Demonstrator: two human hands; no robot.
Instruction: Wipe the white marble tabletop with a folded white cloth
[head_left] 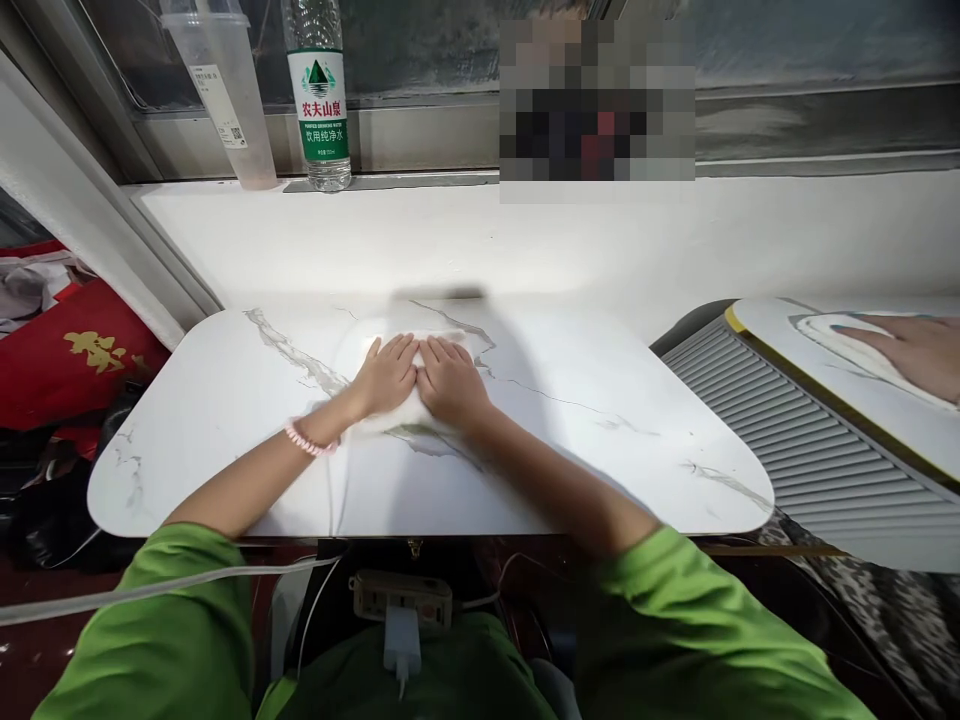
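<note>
A white cloth lies flat on a white, marble-patterned tabletop. My left hand rests palm down on it, fingers stretched out and pointing away from me. Beside it my right hand also lies flat on the cloth, its thumb side touching or nearly touching the left hand. Both hands are open, and they cover much of the cloth. A pink coiled band circles my left wrist.
On the ledge behind stand a lidded plastic cup and a water bottle. At right, another person's hand rests on a white cloth on a second table. A power strip with a plugged-in charger sits below the front edge; cables run nearby.
</note>
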